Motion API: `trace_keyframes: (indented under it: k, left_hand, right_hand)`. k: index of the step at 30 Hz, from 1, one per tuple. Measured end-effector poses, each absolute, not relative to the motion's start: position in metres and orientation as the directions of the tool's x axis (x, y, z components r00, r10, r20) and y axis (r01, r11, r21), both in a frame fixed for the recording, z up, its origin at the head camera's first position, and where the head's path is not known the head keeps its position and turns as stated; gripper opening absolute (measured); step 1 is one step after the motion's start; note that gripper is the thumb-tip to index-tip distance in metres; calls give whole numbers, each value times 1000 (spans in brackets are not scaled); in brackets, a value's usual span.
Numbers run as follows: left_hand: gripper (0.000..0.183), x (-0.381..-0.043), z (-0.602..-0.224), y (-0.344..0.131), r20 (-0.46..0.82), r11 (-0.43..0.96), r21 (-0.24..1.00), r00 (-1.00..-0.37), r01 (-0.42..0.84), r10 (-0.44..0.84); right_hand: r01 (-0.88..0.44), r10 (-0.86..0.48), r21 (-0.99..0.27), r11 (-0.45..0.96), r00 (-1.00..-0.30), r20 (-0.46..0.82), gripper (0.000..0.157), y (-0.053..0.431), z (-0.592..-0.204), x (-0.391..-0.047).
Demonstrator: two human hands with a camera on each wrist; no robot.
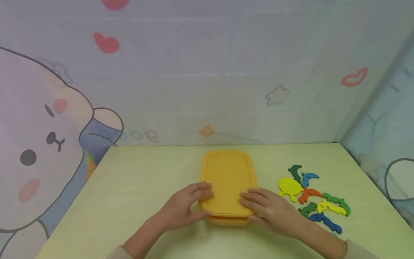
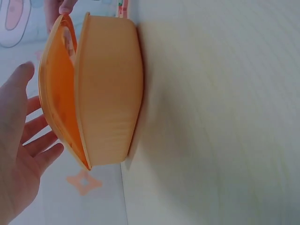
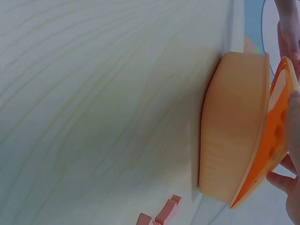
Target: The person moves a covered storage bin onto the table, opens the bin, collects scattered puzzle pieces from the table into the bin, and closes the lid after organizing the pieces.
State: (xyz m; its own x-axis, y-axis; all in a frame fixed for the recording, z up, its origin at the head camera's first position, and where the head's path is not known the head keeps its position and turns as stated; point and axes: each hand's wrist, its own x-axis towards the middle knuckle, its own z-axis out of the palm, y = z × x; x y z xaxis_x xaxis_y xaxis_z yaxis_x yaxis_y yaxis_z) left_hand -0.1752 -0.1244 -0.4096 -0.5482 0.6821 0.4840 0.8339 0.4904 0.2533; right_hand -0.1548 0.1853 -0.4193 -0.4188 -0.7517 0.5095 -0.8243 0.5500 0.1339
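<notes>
A yellow-orange lid (image 1: 227, 176) lies tilted over a rectangular plastic box (image 2: 110, 89) of the same colour. Its near edge stands raised off the rim, leaving a gap that shows the orange underside (image 3: 275, 136). My left hand (image 1: 182, 207) is at the lid's left near corner, fingers straight over the top; in the left wrist view its thumb shows apart from the edge. At the opposite near corner, my right hand (image 1: 276, 212) holds the lid, thumb at the rim and fingers across the top. The box's contents are hidden.
Right of the box, several flat coloured pieces lie on the table (image 1: 129, 187): a round yellow piece (image 1: 289, 187), a red piece (image 1: 308, 194), a dark blue piece (image 1: 326, 222) and several green ones. My right forearm passes close to them. A printed cloth (image 1: 194, 72) hangs behind the table.
</notes>
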Motion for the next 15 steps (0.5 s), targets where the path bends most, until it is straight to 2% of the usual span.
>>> trace_keyframes:
  k: [5,8,12,15]
  left_hand:
    - [31,-178,-409,-126,499,483,484,-684,729,533]
    - [25,-179,-407,-125,468,474,621,-780,624,415]
    - [20,-181,-403,-124,328,455,789,-909,414,259]
    - [19,-183,-400,-124,197,422,869,-963,258,184]
  right_hand:
    - [-815,-735,127,566,-429,525,42,184,-418,-155]
    - [-810,-727,120,573,-435,531,42,183,-418,-155]
    - [-809,-720,116,577,-436,540,42,183,-417,-155]
    - [-811,-717,114,575,-432,547,42,183,-416,-156]
